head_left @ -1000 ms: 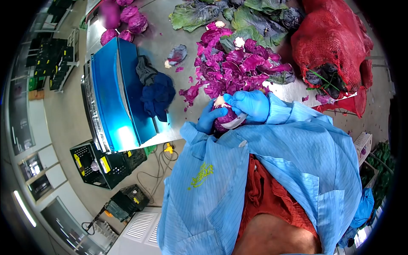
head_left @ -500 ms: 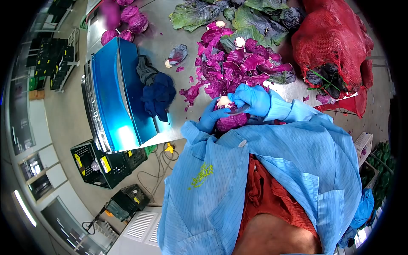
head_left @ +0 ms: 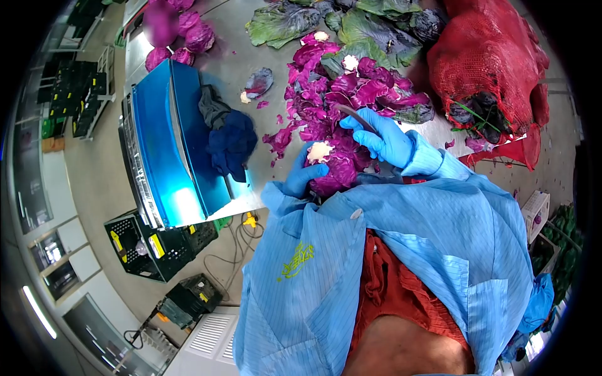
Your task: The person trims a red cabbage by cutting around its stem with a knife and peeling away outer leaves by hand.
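My left hand (head_left: 301, 174), in a blue glove, grips a red cabbage (head_left: 338, 174) close to my body, its pale cut stem end facing up. To the right of it, my gloved right hand (head_left: 384, 139) is closed on a knife (head_left: 356, 116) whose blade points up and left, apart from the cabbage. Just beyond both hands lies a heap of purple cabbage leaves (head_left: 342, 88) with pale stem pieces among them. A small leaf with a cut stem (head_left: 258, 83) rests to the left of the heap.
A shiny blue box (head_left: 163, 144) stands on the metal table (head_left: 232, 37), dark cloths (head_left: 231, 141) beside it. Several red cabbages (head_left: 194, 34) sit at the far left. Large green outer leaves (head_left: 370, 31) lie at the back. A red mesh sack (head_left: 486, 69) stands at the right.
My right hand has lifted the knife off the cabbage's stem end and moved slightly right. The left hand still holds the cabbage, now with more of its pale cut end showing.
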`<state>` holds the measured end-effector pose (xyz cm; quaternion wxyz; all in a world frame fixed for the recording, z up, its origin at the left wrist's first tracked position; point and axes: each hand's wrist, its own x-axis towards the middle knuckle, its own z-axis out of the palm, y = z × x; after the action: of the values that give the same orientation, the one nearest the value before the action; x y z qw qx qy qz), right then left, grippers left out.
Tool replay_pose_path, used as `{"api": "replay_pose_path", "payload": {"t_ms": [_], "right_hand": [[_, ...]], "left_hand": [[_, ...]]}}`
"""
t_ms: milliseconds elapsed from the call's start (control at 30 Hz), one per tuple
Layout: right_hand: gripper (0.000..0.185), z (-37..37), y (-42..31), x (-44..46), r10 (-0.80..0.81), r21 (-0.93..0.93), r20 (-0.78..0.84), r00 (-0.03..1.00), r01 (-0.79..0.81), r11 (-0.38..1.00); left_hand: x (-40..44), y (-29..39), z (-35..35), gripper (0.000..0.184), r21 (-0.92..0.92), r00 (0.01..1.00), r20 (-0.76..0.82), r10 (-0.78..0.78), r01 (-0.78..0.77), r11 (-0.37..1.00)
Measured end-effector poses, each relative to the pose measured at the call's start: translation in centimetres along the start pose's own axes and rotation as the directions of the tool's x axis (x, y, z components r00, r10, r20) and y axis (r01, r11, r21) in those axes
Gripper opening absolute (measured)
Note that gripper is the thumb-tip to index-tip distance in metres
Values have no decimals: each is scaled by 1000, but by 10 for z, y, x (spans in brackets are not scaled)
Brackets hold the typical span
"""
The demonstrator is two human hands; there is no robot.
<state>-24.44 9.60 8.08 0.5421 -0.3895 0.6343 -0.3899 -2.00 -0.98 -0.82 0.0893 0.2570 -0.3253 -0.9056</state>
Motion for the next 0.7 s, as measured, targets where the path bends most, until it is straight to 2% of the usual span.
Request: {"api": "replay_pose_path", "payload": {"t_ms": [67,100,133,200,233,400,533,567,700], "right_hand": [[41,-3,-4,-4,-60,-9,72,996,61,998],[36,-4,-10,-6,-87,-97,110,990,98,990],[34,-5,-1,-3,-240,-189,137,961,264,946],[32,-6,20,8,-511,-340,234,827,562,754],[30,-7,23,6,-523,-367,246,816,578,729],[29,1,12,-1,-339,-357,190,921,387,850],[32,11,8,-5,-201,-362,157,967,246,899],[31,14,12,-5,-165,-342,107,980,193,920],[34,19,20,-2,-168,-278,-19,986,157,948]], "left_hand": [[-3,14,7,68,37,1000,1,22,-22,999],[-2,14,1,69,22,1000,10,4,-4,1000],[0,12,-9,70,7,1000,18,-15,15,1000],[3,12,-18,71,-31,998,40,-39,40,999],[3,13,-20,72,-54,998,53,-44,47,997],[7,15,-25,77,-96,978,191,-81,100,990],[5,18,-16,76,-74,983,171,-66,80,994],[5,17,-12,75,-89,985,167,-54,69,994],[3,15,0,77,-165,987,154,-44,69,984]]}}
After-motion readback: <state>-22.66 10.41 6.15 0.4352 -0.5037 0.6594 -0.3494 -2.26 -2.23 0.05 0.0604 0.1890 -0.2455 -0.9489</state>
